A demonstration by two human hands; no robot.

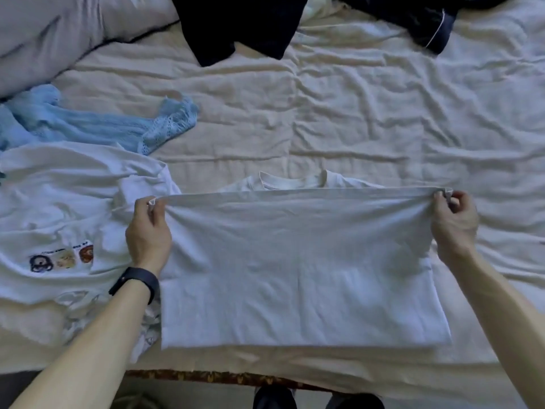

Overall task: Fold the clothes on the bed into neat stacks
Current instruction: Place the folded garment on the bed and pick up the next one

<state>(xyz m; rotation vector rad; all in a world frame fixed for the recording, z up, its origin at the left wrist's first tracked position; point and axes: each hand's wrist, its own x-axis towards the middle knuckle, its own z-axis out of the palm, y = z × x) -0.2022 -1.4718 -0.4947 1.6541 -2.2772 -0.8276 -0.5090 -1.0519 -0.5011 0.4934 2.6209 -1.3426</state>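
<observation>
A white T-shirt [300,261] lies on the bed [368,113] in front of me, its lower half doubled up toward the collar. My left hand [149,231] pinches the left corner of the raised hem. My right hand [455,222] pinches the right corner. The hem is stretched taut between them, just short of the neckline, which shows beyond the edge. A dark band sits on my left wrist.
A white shirt with small printed pictures [65,231] lies crumpled at the left, touching the T-shirt. A light blue lace-trimmed garment [97,125] lies behind it. Dark clothes [239,25] are heaped at the far edge, and a grey pillow [59,33] at the far left.
</observation>
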